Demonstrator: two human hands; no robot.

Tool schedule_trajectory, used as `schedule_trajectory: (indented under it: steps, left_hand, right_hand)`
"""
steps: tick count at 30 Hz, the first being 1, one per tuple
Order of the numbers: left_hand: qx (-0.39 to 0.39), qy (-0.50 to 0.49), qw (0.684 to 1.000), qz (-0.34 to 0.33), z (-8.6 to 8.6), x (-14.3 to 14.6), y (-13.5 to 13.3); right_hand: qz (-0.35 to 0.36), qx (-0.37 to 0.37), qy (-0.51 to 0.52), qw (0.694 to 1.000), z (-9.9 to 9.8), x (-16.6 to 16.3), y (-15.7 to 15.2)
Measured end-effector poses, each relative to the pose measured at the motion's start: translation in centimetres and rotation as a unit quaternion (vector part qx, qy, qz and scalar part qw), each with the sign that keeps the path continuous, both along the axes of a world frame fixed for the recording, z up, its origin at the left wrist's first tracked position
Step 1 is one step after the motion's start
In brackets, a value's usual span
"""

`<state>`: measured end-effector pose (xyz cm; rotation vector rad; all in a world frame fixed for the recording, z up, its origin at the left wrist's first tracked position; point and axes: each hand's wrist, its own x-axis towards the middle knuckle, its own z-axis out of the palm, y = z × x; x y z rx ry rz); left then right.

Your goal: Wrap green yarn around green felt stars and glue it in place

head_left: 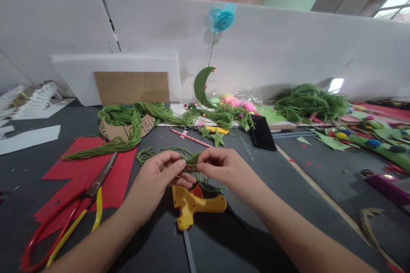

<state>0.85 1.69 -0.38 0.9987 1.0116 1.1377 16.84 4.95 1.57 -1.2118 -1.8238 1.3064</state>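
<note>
1. Left hand (163, 173): thumb and fingers pinch green piece (192, 162), just beyond yellow glue gun (205, 205).
2. Right hand (222, 165): fingertips pinch its right end.
3. Scissors (96, 185): open, left of yellow glue gun.

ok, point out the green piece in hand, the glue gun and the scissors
Green piece (194, 159): head view, upper part, between the fingertips.
Glue gun (196, 205): head view, yellow body.
Scissors (95, 187): head view, metal near the pivot.
</note>
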Motion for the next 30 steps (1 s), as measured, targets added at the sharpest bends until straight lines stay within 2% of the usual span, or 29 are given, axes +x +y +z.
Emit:
schedule_trajectory:
  steps: [3,10,13,16,19,30]
  left_hand:
    - [-0.026,-0.017,0.999,-0.033,0.0,-0.2,0.0]
    - [-0.078,-0.045,0.993,-0.074,-0.3,-0.5,0.4]
    - [-0.077,-0.062,0.993,-0.057,-0.4,-0.5,0.5]
    - [-0.071,-0.072,0.995,-0.023,-0.2,-0.5,0.5]
    - [-0.063,-0.087,0.994,-0.005,0.0,-0.5,0.6]
    - [-0.032,-0.116,0.992,0.034,-0.2,-0.5,0.5]
  right_hand:
    - [-0.009,0.046,-0.028,0.998,0.0,-0.2,-0.3]
    - [-0.007,0.077,-0.056,0.995,-0.1,-0.2,-0.5]
    - [-0.025,0.168,-0.079,0.982,-0.3,-0.1,-0.6]
    - [-0.028,0.29,-0.11,0.95,-0.5,0.0,-0.9]
    - [-0.019,0.351,-0.133,0.927,-0.6,-0.1,-1.1]
    - [-0.058,0.297,-0.089,0.949,-0.8,-0.4,-0.8]
